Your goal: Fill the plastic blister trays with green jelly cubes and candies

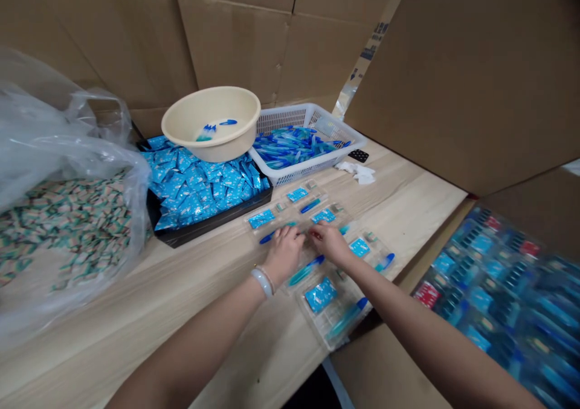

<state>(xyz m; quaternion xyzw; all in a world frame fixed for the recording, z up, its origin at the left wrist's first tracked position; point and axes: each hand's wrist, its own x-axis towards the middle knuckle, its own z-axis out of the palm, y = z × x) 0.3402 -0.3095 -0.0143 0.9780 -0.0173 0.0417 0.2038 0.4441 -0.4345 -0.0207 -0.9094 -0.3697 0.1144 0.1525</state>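
Observation:
My left hand [285,252], with a bracelet on its wrist, is over the clear plastic cases. Its fingers are bent together, and what they hold, if anything, is hidden. Close beside it, my right hand [333,241] pinches at the thumb and fingertips; the item there is too small to name. Under and around both hands lie several clear compartment cases [317,330]. Blue printed packets [321,294] and blue-and-teal pen-shaped pieces [348,319] lie in them. Another such piece [306,270] shows just below my hands.
A black box [212,218] of blue packets stands behind, a cream basin [211,99] resting on it. Beside them is a white basket [312,162] of blue pieces. At left, a plastic bag [136,215] holds many small squares. Filled cases [493,276] are stacked at right.

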